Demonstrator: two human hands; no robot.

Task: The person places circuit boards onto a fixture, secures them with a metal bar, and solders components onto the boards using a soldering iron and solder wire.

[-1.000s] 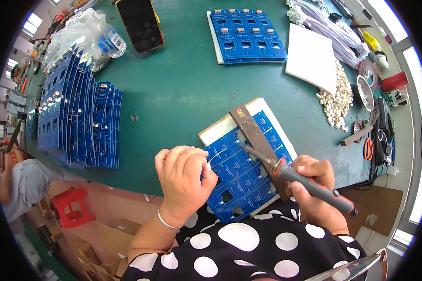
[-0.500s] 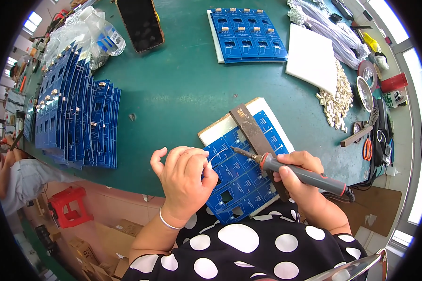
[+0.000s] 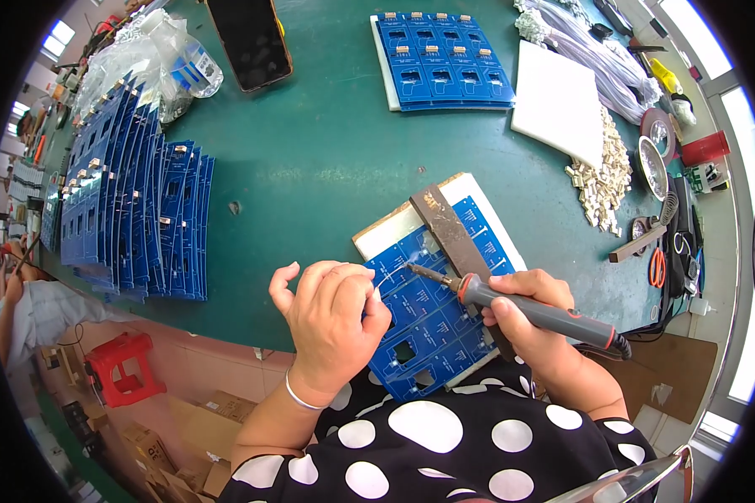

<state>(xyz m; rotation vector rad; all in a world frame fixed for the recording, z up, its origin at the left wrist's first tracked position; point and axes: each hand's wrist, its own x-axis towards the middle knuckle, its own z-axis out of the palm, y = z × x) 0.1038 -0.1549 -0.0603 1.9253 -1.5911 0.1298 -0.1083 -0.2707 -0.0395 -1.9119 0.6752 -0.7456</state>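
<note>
A grey soldering iron (image 3: 549,315) is gripped in my right hand (image 3: 535,329), its tip touching or just above the upper left part of a blue circuit board panel (image 3: 428,312). My left hand (image 3: 331,323) pinches a thin silvery wire, which looks like solder wire (image 3: 389,274), and its end reaches close to the iron's tip. The panel lies tilted on a white backing board (image 3: 387,237) at the table's near edge. A dark metal bar (image 3: 450,232) lies across panel and backing. My fingers hide part of the panel's left edge.
Leaning stacks of blue panels (image 3: 134,201) stand at left; another stack (image 3: 445,71) lies at the back. Small cream connectors (image 3: 600,184) are heaped beside a white slab (image 3: 556,101). A phone (image 3: 250,42), plastic bottle (image 3: 189,63) and orange-handled scissors (image 3: 657,268) lie around. A red stool (image 3: 126,369) stands below left.
The soldering iron's tip has shifted slightly left, closer to the wire's end. My left hand stays almost in place, still pinching the wire.
</note>
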